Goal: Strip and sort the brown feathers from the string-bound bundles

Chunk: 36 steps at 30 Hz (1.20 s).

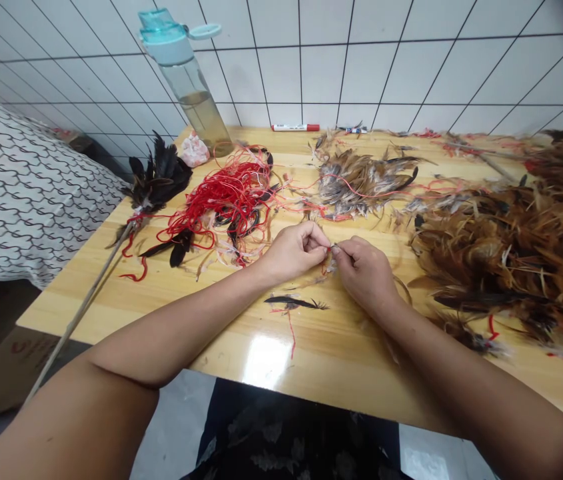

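Over the middle of the table, my left hand (297, 253) is closed in a pinch, its fingertips almost meeting those of my right hand (367, 272). My right hand is closed too, thumb against finger, seemingly on a thin feather (403, 289) whose brown edge shows beside the palm. Between the fingertips is a small dark bit with whitish fluff and red thread below; what the left fingers pinch is too small to make out. Nearer me lies a dark feather (291, 302) with a red thread. Beyond my left hand is a tangled heap of red string (231, 197).
Brown feathers (516, 247) pile up at right; a smaller feather bunch (361, 179) lies behind my hands. At left rests a stick (81, 310) with black feathers (158, 175) at its end. A water bottle (194, 93) and a red-capped marker (295, 127) are by the tiled wall.
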Each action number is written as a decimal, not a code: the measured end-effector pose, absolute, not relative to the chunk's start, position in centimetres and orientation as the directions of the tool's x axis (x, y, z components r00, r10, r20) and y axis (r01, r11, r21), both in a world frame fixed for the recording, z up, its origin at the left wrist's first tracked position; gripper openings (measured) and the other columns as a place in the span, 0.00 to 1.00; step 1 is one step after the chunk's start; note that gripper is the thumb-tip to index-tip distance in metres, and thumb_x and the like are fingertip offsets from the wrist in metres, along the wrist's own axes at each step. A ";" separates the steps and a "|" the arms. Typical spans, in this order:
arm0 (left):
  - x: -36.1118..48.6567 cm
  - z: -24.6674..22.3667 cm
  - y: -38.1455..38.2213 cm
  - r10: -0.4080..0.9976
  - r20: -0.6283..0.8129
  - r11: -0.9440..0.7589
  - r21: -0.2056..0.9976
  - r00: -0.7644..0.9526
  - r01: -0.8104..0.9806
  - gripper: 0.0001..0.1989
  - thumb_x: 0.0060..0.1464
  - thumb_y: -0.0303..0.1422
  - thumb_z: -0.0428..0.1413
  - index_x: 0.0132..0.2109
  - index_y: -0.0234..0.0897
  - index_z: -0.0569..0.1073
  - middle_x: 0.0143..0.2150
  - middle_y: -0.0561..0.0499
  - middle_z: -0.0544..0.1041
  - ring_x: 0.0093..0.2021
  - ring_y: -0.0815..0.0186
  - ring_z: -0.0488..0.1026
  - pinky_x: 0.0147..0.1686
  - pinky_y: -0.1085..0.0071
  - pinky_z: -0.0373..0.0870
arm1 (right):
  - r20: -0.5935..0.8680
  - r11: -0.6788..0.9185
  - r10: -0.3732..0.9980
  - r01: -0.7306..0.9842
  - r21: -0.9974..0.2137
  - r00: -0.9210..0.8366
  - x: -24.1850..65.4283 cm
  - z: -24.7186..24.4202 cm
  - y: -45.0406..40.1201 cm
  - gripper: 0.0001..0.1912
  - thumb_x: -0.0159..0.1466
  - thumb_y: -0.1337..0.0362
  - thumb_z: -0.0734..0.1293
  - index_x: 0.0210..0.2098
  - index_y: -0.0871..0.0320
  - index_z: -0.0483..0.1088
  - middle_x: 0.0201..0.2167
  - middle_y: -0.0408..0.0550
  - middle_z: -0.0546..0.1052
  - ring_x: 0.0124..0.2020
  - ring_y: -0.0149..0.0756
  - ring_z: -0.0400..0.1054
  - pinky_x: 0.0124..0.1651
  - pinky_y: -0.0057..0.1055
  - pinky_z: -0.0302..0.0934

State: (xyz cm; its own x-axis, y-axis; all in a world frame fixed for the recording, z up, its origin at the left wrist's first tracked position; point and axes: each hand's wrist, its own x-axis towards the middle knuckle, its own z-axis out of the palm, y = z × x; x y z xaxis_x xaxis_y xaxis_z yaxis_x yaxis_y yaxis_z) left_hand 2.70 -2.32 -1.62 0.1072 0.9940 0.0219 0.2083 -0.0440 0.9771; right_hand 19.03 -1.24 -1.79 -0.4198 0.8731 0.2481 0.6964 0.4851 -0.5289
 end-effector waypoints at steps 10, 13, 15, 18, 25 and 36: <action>3.0 -1.5 -2.6 0.939 0.334 -0.321 0.773 0.079 0.547 0.07 0.47 0.21 0.51 0.34 0.36 0.66 0.30 0.53 0.69 0.30 0.71 0.65 0.31 0.74 0.61 | 0.261 0.469 0.883 0.728 -0.500 -0.390 18.8 -1.7 -1.7 0.14 0.65 0.65 0.58 0.23 0.56 0.65 0.25 0.46 0.68 0.29 0.34 0.62 0.31 0.30 0.50; 3.2 -1.2 -2.8 0.850 0.499 -0.461 0.556 0.166 0.691 0.07 0.48 0.20 0.50 0.34 0.36 0.65 0.31 0.51 0.69 0.34 0.67 0.65 0.36 0.70 0.62 | 0.248 0.456 0.890 0.735 -0.502 -0.383 18.6 -1.7 -2.0 0.13 0.65 0.65 0.58 0.24 0.56 0.65 0.26 0.47 0.69 0.30 0.35 0.63 0.32 0.30 0.50; 3.2 -1.2 -2.9 0.796 0.560 -0.513 0.421 0.230 0.748 0.07 0.50 0.20 0.49 0.34 0.36 0.65 0.32 0.50 0.69 0.36 0.65 0.64 0.38 0.68 0.61 | 0.242 0.453 0.891 0.736 -0.503 -0.383 18.5 -1.8 -2.2 0.13 0.65 0.65 0.58 0.25 0.56 0.66 0.27 0.47 0.70 0.32 0.35 0.63 0.32 0.30 0.51; 3.2 -1.3 -2.9 0.762 0.581 -0.541 0.327 0.287 0.775 0.06 0.52 0.21 0.49 0.34 0.37 0.65 0.32 0.49 0.69 0.36 0.64 0.64 0.37 0.67 0.60 | 0.242 0.451 0.892 0.734 -0.508 -0.381 18.3 -1.9 -2.4 0.13 0.66 0.65 0.57 0.26 0.56 0.67 0.28 0.48 0.71 0.33 0.36 0.64 0.33 0.30 0.52; 2.4 -1.0 -3.1 0.757 0.552 -0.612 0.413 0.349 0.674 0.08 0.54 0.21 0.46 0.36 0.37 0.66 0.34 0.49 0.70 0.37 0.67 0.66 0.38 0.71 0.64 | 0.214 0.546 0.829 0.661 -0.515 -0.517 18.4 -1.7 -2.8 0.11 0.66 0.66 0.56 0.35 0.58 0.69 0.32 0.51 0.73 0.35 0.38 0.66 0.34 0.30 0.55; 1.2 -1.2 -2.8 0.918 0.337 -0.389 0.867 0.208 0.312 0.03 0.55 0.26 0.52 0.37 0.37 0.65 0.34 0.51 0.69 0.33 0.72 0.68 0.34 0.75 0.65 | 0.235 0.341 0.927 0.394 -0.854 -0.293 19.6 -2.4 -0.2 0.07 0.61 0.64 0.62 0.33 0.57 0.72 0.30 0.46 0.76 0.31 0.34 0.68 0.37 0.31 0.61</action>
State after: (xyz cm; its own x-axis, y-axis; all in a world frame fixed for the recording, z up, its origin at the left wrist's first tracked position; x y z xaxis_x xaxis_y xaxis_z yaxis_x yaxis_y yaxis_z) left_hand 1.15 -2.81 -1.22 0.2076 0.9182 0.3375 0.3121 -0.3891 0.8667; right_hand 19.62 -0.21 -2.44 -0.2929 0.9267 0.2353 0.3937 0.3412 -0.8536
